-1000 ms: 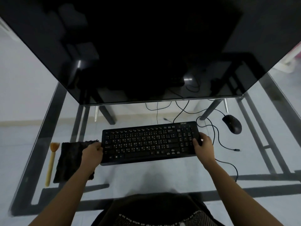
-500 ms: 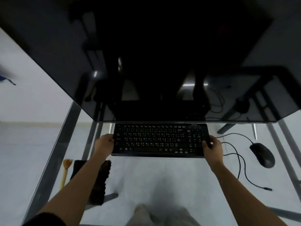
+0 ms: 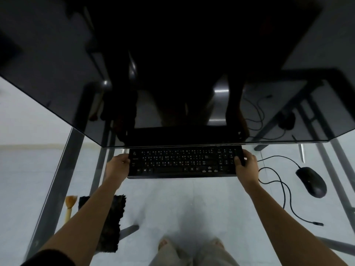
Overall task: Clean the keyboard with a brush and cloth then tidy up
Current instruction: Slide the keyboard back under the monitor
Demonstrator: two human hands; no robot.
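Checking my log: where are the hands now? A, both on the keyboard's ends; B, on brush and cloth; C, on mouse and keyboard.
A: the left hand grips the left end of the keyboard and the right hand grips its right end; neither is on the brush, cloth or mouse.

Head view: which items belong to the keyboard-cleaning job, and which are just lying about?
Job:
- keyboard, gripped at its ends by the left hand and right hand
- brush, untouched on the desk
- cloth, beside the brush

Lying about:
- mouse
- loose cable
- monitor
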